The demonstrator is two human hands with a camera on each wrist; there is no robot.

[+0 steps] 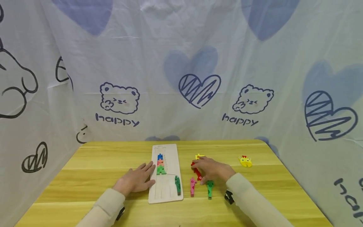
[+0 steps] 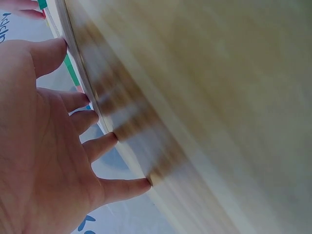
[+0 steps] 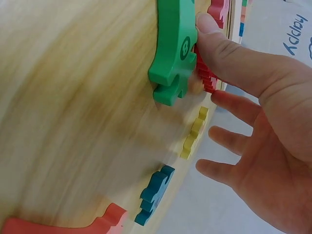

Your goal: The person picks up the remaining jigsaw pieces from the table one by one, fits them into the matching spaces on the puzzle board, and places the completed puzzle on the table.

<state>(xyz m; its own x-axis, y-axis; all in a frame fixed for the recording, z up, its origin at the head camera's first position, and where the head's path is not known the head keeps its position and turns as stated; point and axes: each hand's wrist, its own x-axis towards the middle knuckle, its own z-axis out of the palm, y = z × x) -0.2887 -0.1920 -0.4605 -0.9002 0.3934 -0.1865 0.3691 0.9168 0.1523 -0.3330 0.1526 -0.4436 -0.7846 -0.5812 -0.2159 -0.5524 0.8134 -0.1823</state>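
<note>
A pale wooden puzzle board [image 1: 165,195] lies lengthwise on the table, with blue [image 1: 160,157], pink-orange [image 1: 160,163] and green [image 1: 161,170] pieces joined in its recess. A dark green leg-like piece [image 1: 177,185] sits at the board's lower right. My left hand [image 1: 135,179] rests beside the board, its spread fingertips touching the left edge. To the right of the board, my right hand [image 1: 213,170] pinches a red puzzle piece [image 1: 197,174] between thumb and index finger; the piece is low at the tabletop. In the right wrist view the other fingers [image 3: 226,139] reach out loosely.
Near the right hand lie a pink piece [image 1: 192,187], a green piece [image 1: 210,189] and a yellow piece [image 1: 199,156]. A yellow giraffe-head piece [image 1: 245,161] is farther right. The right wrist view also shows teal [image 3: 155,195] and coral [image 3: 73,226] pieces. A printed curtain [image 1: 158,126] borders the table.
</note>
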